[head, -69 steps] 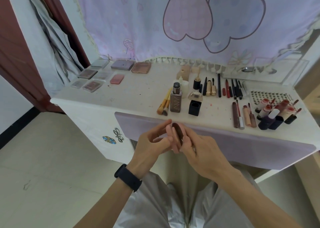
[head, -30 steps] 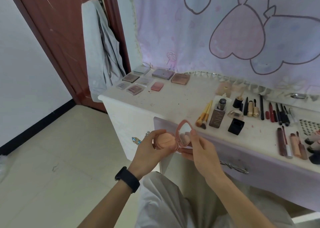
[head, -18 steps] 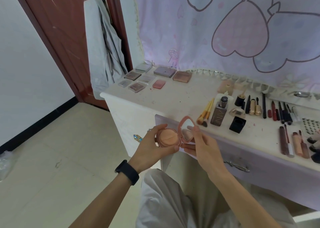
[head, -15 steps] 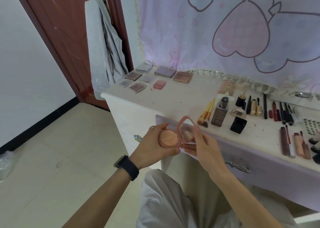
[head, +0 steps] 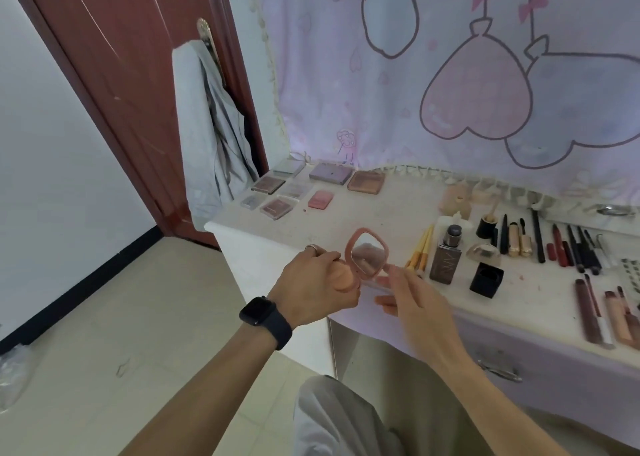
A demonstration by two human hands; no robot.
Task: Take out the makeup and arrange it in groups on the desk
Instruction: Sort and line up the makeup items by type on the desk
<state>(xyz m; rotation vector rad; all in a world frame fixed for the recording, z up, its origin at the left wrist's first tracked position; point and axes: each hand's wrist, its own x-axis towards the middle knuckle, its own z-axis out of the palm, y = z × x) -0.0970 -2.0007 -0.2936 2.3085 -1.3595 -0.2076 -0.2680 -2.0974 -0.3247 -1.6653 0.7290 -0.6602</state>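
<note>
A pink compact [head: 367, 255] is open in front of the desk [head: 346, 218], its mirror lid raised. My left hand [head: 311, 289] grips its base, the thumb lying over the peach puff [head: 344, 279]. My right hand [head: 415, 303] is blurred, its fingers straight, with the fingertips at the lid's lower right corner. Sorted makeup lies on the desk: palettes [head: 277, 192] at the far left, yellow-handled brushes [head: 420, 248], a foundation bottle [head: 445, 260], pencils and liners [head: 568, 248], and lip tubes [head: 602, 317] at the right.
A lilac drawer front with a metal handle [head: 498, 369] sticks out below the desk edge, over my lap. A black cube cap [head: 486, 279] stands beside the bottle. A red-brown door [head: 121, 75] with a grey garment [head: 207, 137] hanging on its handle stands left of the desk.
Both hands have carried the open compact up and forward to the desk edge. My right fingers have straightened and loosened from the lid. The camera has tilted upward.
</note>
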